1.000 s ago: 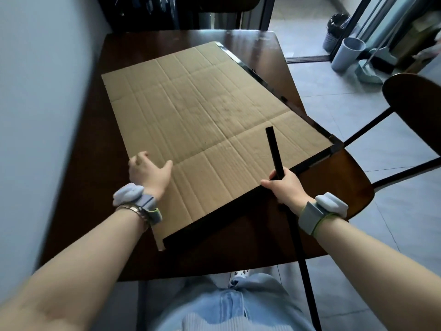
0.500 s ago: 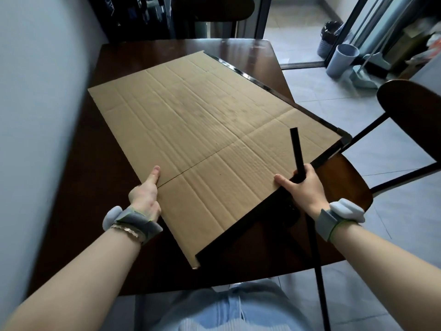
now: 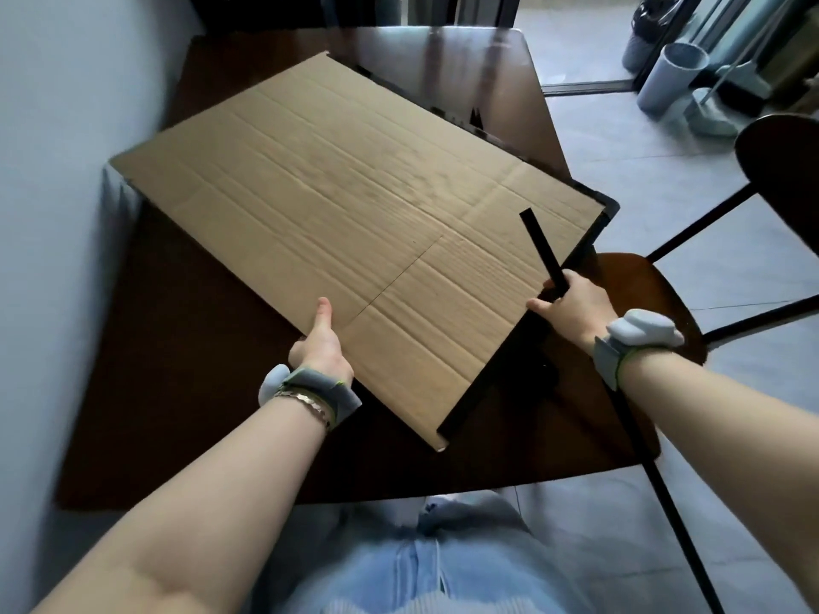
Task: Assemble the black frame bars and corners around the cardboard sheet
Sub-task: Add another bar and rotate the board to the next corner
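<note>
A large brown cardboard sheet [image 3: 354, 223] lies tilted across the dark wooden table [image 3: 186, 392]. Black frame bars run along its far right edge [image 3: 487, 135] and its near right edge [image 3: 492, 374], meeting at a black corner [image 3: 609, 206]. My left hand [image 3: 321, 343] grips the sheet's near left edge, thumb on top. My right hand [image 3: 571, 301] is shut on a loose long black bar [image 3: 543, 252]. That bar slants from over the cardboard down past the table edge toward the floor. My right fingers also touch the sheet's near right edge.
A pale wall [image 3: 53, 214] runs along the table's left side. A dark wooden chair [image 3: 780, 148] stands at the right, its seat by the table corner. A grey bin [image 3: 673, 77] and cleaning tools stand on the tiled floor at the far right.
The cardboard with its attached bars has turned clockwise on the table. My left hand moved from flat on the sheet to gripping its edge. My right hand kept hold of the loose bar.
</note>
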`<state>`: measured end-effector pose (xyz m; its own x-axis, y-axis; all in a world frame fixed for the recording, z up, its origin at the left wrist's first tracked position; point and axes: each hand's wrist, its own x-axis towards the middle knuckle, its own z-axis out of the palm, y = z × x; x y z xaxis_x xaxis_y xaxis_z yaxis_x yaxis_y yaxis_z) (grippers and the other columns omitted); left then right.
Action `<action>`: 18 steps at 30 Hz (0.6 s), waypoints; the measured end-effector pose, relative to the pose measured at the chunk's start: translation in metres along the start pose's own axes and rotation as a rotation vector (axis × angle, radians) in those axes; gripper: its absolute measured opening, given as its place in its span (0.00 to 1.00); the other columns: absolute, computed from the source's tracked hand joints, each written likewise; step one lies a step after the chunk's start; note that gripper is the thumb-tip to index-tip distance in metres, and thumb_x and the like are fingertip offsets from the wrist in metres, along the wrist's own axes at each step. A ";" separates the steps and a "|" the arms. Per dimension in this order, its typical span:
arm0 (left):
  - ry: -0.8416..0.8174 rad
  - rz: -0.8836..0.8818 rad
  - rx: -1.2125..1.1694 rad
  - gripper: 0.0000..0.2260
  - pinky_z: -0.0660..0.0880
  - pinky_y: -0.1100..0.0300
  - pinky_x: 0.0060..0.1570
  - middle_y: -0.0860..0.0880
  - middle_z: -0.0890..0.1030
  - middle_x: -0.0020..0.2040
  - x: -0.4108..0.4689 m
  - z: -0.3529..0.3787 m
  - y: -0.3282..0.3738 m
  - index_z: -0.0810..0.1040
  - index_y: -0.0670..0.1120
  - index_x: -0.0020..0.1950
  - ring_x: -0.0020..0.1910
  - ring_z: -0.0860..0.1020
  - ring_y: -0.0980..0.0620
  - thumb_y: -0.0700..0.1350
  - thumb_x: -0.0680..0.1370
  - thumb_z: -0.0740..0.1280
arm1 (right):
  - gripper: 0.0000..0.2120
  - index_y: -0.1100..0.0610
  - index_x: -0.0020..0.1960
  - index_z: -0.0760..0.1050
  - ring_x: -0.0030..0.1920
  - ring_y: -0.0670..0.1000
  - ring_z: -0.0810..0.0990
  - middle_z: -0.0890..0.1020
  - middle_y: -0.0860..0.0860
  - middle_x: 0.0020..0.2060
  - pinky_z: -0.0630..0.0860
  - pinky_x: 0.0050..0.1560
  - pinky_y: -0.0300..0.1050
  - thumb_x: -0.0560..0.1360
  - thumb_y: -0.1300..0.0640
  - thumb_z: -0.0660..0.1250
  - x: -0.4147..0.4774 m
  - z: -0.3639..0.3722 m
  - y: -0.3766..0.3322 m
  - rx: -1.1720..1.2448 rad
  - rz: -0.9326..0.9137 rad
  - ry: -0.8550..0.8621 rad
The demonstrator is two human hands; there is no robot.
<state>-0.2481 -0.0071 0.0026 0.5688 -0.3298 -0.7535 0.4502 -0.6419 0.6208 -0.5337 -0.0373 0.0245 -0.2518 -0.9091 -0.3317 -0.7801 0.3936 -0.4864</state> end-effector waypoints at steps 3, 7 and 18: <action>0.009 0.015 0.033 0.36 0.66 0.57 0.62 0.48 0.75 0.63 0.001 0.007 -0.008 0.68 0.43 0.70 0.63 0.73 0.45 0.65 0.71 0.66 | 0.23 0.57 0.61 0.72 0.55 0.59 0.79 0.81 0.56 0.54 0.76 0.55 0.52 0.72 0.44 0.68 -0.022 0.012 0.004 0.029 0.030 -0.030; -0.055 -0.052 0.151 0.39 0.69 0.55 0.63 0.47 0.77 0.55 0.012 0.000 -0.020 0.70 0.41 0.67 0.58 0.76 0.42 0.70 0.69 0.63 | 0.28 0.59 0.58 0.68 0.50 0.59 0.79 0.80 0.58 0.50 0.73 0.48 0.49 0.75 0.35 0.57 -0.045 0.022 0.006 0.044 0.060 -0.095; -0.350 0.510 0.456 0.20 0.70 0.55 0.60 0.42 0.72 0.64 -0.029 -0.008 -0.007 0.68 0.43 0.69 0.56 0.75 0.50 0.47 0.79 0.64 | 0.20 0.60 0.47 0.69 0.36 0.55 0.74 0.74 0.52 0.31 0.70 0.40 0.51 0.80 0.43 0.51 -0.101 0.047 -0.037 0.055 -0.268 -0.190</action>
<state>-0.2625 0.0128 0.0216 0.3447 -0.8128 -0.4696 -0.1809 -0.5484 0.8164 -0.4528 0.0463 0.0380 0.0738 -0.9417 -0.3282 -0.7706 0.1551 -0.6182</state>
